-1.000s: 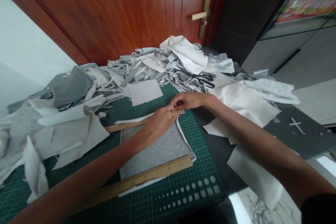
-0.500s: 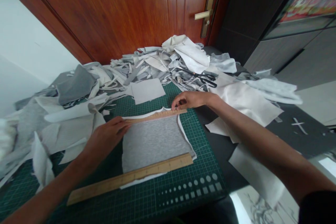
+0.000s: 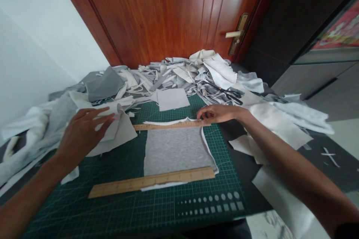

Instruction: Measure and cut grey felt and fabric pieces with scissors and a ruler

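A grey fabric piece [image 3: 174, 151] with a white underside lies on the green cutting mat [image 3: 126, 211]. Across its upper part rests a thin wooden ruler [image 3: 168, 124], and a wider wooden ruler [image 3: 151, 182] crosses its lower part. White fabric edges curl out beyond both rulers. My right hand [image 3: 217, 114] is closed at the right end of the thin ruler, fingertips down on it beside the fabric's upper edge. Off to the left, my left hand [image 3: 85, 130] is raised with fingers apart, over a pale fabric scrap [image 3: 123, 134], holding nothing that I can see.
A heap of grey and white fabric scraps [image 3: 165, 76] lies along the back by the wooden door [image 3: 157, 15]. Black-handled scissors [image 3: 231, 95] lie at its right. A pale square piece [image 3: 173, 99] sits behind the thin ruler. More cloth [image 3: 280, 119] covers the right side.
My left hand has left the thin ruler's left end and moved left, its fingers spreading. My right hand stays near the ruler's right end. The camera view has shifted.
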`<state>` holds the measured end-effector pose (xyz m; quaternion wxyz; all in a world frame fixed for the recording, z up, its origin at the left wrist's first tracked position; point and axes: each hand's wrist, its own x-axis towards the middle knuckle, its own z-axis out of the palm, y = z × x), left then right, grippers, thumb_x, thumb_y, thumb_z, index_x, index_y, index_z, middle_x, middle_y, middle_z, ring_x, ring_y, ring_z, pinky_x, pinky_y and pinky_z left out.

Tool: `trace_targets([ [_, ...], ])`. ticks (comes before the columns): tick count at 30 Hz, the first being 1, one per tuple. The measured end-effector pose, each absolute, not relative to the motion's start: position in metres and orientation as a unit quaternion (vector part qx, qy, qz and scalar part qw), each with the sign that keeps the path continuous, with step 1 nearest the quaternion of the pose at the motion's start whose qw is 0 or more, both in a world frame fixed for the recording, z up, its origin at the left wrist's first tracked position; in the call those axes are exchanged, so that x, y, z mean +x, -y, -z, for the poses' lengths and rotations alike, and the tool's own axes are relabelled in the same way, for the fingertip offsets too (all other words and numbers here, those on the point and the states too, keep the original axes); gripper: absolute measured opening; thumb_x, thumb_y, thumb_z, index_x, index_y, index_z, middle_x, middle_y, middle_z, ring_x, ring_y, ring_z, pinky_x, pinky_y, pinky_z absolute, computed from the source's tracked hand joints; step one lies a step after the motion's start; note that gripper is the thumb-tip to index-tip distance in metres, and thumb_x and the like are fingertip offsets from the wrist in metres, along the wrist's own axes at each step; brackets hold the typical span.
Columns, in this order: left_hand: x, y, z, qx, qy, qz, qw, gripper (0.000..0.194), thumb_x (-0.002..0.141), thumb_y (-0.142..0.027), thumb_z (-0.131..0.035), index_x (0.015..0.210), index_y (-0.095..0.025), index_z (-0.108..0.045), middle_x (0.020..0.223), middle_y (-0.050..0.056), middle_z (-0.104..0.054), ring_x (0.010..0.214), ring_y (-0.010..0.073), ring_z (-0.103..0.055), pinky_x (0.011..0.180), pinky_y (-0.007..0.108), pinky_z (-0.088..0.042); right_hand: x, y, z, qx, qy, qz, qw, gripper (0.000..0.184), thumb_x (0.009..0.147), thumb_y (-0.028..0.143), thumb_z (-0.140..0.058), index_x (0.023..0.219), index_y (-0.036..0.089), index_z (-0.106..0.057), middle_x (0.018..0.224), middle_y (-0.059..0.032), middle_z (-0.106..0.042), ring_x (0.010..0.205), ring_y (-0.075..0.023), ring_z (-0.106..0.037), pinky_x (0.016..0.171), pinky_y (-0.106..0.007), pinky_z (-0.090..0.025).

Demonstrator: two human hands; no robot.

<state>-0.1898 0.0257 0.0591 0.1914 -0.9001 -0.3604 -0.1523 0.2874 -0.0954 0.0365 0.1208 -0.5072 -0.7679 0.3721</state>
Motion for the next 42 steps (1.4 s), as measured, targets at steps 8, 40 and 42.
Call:
trace_targets([
  [8,-0.149,-0.013,-0.047,-0.926,0.284,0.212,0.128,0.032,0.105,-0.029,-0.042,0.095,-0.016,-0.069,0.109,0.013,-0.07,0.109,0.0268,-0.058,0.103,0.043,-0.049,0.369,0.137,-0.095,-0.627,0.713,-0.203,0.238,0.057,0.095,0.069,-0.054,0.112,0.019,-0.074,0.101,-0.0092,-0.076,0.095,-0.0236,-0.068,0.085,-0.037,-0.052],
  [40,-0.031,0.098,-0.013,-0.99,0.029,0.106,-0.092,0.032,0.105,-0.028,-0.054,0.136,-0.022,-0.063,0.135,0.009,-0.066,0.129,0.0265,-0.059,0.113,0.043,-0.047,0.424,0.088,-0.024,-0.859,0.507,0.015,-0.069,0.041,0.092,0.052,-0.063,0.098,0.014,-0.076,0.108,-0.0211,-0.076,0.108,-0.0358,-0.072,0.088,-0.038,-0.051],
  [42,-0.045,0.119,-0.011,-0.987,0.032,0.088,-0.132,0.047,0.103,-0.04,-0.06,0.146,-0.021,-0.056,0.145,0.011,-0.062,0.136,0.0289,-0.056,0.116,0.046,-0.046,0.426,0.097,-0.034,-0.865,0.496,0.031,-0.071,0.045,0.09,0.053,-0.064,0.102,0.011,-0.075,0.113,-0.0239,-0.074,0.11,-0.0372,-0.071,0.089,-0.039,-0.051],
])
